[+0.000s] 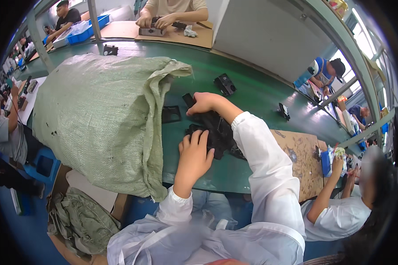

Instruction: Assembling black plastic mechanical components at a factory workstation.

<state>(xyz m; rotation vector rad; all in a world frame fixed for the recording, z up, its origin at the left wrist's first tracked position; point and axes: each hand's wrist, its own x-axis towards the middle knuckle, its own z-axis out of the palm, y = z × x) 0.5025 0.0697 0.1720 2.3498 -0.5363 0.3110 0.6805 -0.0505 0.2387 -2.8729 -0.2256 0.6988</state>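
Note:
A pile of black plastic parts [216, 128] lies on the green bench top in front of me. My right hand [203, 104] reaches over the pile's far side, its fingers closed around a small dark block-shaped part [189, 100]. On the near left edge of the pile rests my left hand [194, 159], fingers spread and touching black pieces. What lies beneath its fingertips is partly hidden. Just left of the pile, a flat black frame-like piece [171, 114] sits beside the mouth of a large pale green woven sack [101, 119].
Single black parts stand farther off: a boxy one [225, 84], another to the right [284, 111], and one behind the sack [110, 50]. Brown cardboard [292, 154] covers the bench at right. A carton [119, 205] holds crumpled sacks at lower left. Co-workers sit around the line.

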